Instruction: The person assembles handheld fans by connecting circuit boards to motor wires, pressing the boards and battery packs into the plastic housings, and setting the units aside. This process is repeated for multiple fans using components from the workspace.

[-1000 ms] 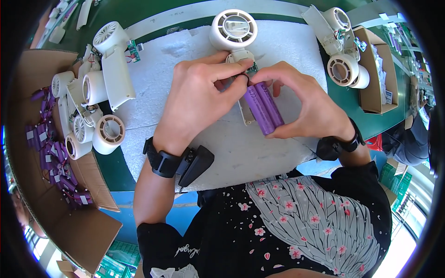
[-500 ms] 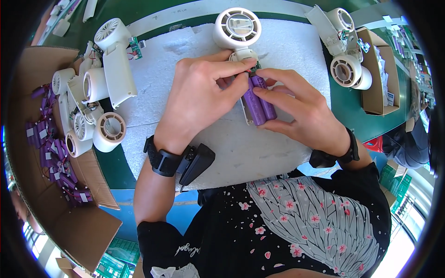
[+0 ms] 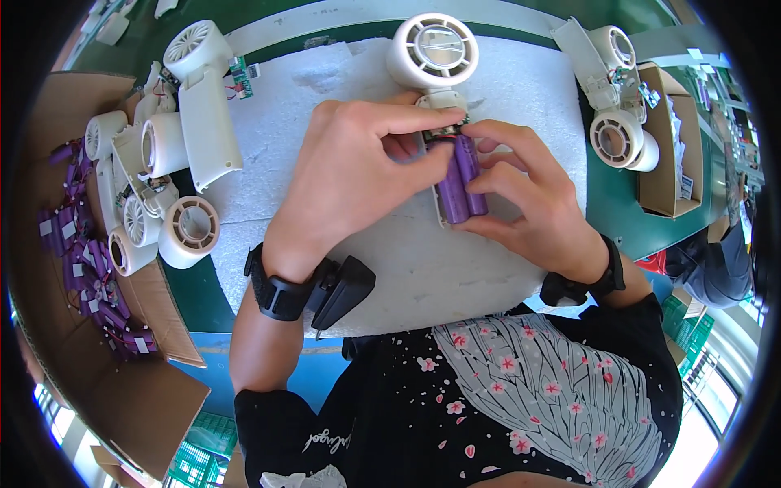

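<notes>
A cream handheld fan (image 3: 399, 55) lies on a white foam pad (image 3: 285, 106), its round head away from me and its handle shell opened up. My left hand (image 3: 342, 167) is closed round the fan just below the head, its thumb against the top of a purple battery pack (image 3: 452, 192). That two-cell pack lies in or over the handle shell; how deep it sits, I cannot tell. My right hand (image 3: 533, 195) grips the pack from the right, with the index fingertip up by a small green circuit board (image 3: 443, 131). Fingers partly cover the board and wires.
Several cream fan parts (image 3: 210, 122) with circuit boards are piled to the left. Beyond them stands a cardboard box (image 3: 98, 398) of purple battery packs (image 3: 98, 276). At right are more fan parts (image 3: 614, 134) beside a small carton (image 3: 657, 183) on the green table (image 3: 610, 215).
The fan and both hands sit slightly further right in view. My left thumb has shifted over the pack's top, and my right index finger has moved along the top edge near the board.
</notes>
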A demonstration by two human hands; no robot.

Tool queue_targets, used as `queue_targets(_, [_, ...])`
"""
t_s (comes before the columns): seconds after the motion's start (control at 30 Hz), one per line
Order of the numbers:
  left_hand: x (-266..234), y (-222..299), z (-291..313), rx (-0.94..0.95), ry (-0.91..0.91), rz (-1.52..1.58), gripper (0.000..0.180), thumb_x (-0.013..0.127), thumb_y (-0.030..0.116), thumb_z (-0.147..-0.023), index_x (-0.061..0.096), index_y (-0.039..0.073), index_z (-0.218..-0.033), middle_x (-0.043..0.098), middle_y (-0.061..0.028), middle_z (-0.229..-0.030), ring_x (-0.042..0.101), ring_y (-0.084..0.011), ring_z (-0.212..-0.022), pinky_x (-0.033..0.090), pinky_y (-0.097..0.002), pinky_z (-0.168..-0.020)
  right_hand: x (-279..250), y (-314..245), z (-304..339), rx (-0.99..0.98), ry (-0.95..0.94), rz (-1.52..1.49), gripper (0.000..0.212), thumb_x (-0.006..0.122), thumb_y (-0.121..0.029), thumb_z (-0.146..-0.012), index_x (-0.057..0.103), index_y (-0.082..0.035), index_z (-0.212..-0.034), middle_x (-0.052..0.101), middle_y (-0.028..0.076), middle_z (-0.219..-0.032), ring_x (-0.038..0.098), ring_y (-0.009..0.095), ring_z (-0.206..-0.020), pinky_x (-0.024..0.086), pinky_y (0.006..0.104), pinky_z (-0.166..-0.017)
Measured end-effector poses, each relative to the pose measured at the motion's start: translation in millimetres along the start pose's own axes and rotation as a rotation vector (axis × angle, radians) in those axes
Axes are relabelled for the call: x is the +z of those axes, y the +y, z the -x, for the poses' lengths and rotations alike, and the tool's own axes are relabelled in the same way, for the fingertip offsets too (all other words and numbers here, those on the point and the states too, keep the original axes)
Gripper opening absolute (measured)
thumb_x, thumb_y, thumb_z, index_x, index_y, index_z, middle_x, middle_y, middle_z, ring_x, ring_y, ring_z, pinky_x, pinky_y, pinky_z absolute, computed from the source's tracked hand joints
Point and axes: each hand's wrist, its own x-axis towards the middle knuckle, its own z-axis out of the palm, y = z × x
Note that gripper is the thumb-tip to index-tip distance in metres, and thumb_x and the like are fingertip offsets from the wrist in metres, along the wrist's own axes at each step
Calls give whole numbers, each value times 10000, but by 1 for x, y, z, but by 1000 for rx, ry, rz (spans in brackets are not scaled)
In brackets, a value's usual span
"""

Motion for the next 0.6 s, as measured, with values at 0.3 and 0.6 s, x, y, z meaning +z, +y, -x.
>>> queue_targets(0.3, [-5, 3, -4, -102, -69, 74, 474, 832, 27, -665, 712, 72, -1121, 705, -58, -808, 602, -74, -689, 524, -242, -683, -4, -6, -20, 196, -55, -62, 504, 900, -84, -551, 572, -65, -934, 418, 134, -1243, 529, 262, -1074, 485, 358, -861])
queue_targets(0.6, [4, 3, 1, -20, -36, 99, 451, 824, 121, -632, 723, 102, -1071, 695, -132, -831, 645, -231, -672, 518, -323, -656, 3, 8, -16, 139, 80, -150, 342, 809, -72, -690, 590, -20, -949, 565, 111, -1008, 593, 241, -887, 499, 325, -753])
